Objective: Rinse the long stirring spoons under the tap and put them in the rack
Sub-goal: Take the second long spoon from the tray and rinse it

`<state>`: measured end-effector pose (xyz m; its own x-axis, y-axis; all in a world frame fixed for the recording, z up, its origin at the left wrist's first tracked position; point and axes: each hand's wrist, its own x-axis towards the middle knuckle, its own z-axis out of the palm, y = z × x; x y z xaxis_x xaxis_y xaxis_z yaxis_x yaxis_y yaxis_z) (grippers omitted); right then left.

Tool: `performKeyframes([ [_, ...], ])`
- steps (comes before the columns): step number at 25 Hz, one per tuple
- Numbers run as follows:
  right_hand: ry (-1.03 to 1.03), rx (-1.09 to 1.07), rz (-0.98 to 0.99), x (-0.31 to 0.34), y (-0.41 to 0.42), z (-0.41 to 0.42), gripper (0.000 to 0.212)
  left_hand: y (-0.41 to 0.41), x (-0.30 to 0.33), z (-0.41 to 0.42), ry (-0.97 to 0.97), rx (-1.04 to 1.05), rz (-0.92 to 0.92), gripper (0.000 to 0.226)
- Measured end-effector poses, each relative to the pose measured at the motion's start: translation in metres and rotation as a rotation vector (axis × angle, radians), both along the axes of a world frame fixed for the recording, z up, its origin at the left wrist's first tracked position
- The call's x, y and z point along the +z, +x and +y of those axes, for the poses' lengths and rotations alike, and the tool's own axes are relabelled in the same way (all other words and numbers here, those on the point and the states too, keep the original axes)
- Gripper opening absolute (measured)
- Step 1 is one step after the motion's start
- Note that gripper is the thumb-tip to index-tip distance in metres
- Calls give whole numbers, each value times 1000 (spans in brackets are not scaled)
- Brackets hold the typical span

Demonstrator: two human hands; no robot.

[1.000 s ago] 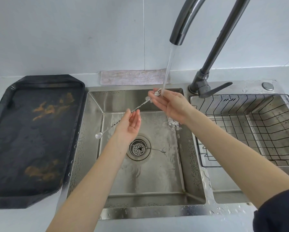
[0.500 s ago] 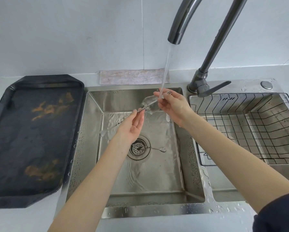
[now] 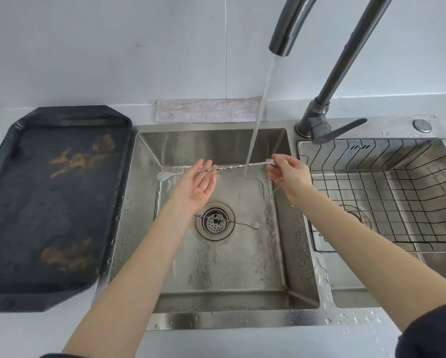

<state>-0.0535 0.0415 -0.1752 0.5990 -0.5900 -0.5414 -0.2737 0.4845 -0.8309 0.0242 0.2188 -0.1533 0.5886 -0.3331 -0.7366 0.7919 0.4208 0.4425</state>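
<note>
One spoon [image 3: 236, 167] crosses behind left hand [image 3: 200, 183], partly hidden.

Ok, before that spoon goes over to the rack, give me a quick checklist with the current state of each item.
1. Water stream hitting the held spoon: ok, it strikes the twisted shaft.
2. Right hand grip on the spoon's end: ok, pinched.
3. Left hand supporting: not ok, open palm, the shaft only rests across the fingers.
4. Spoon fully rinsed: cannot tell.
5. Rack has space: ok, nothing in it.
6. Second spoon lies across the drain: not ok, not rinsed yet.
</note>
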Motion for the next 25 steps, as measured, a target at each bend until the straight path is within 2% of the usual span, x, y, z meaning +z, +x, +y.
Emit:
performKeyframes([
  [3,-126,119,155,-27,-8,4,15,3,-10,8,52,-37,33,14],
  [7,-357,454,372,-55,-19,20,16,2,-36,19,159,-82,98,13],
  [11,-605,775,489,-67,-29,30,20,-2,-67,31,278,-104,170,40],
  [13,-621,836,536,-75,-31,33,18,-6,-76,36,291,-149,189,41],
  [16,-679,885,582,-88,-31,38,16,-8,-91,39,318,-155,255,16],
  [19,-774,995,622,-97,-29,42,19,-8,-107,44,367,-182,311,22],
  [25,-825,1141,695,-112,-26,49,23,-10,-130,53,347,-94,381,25],
])
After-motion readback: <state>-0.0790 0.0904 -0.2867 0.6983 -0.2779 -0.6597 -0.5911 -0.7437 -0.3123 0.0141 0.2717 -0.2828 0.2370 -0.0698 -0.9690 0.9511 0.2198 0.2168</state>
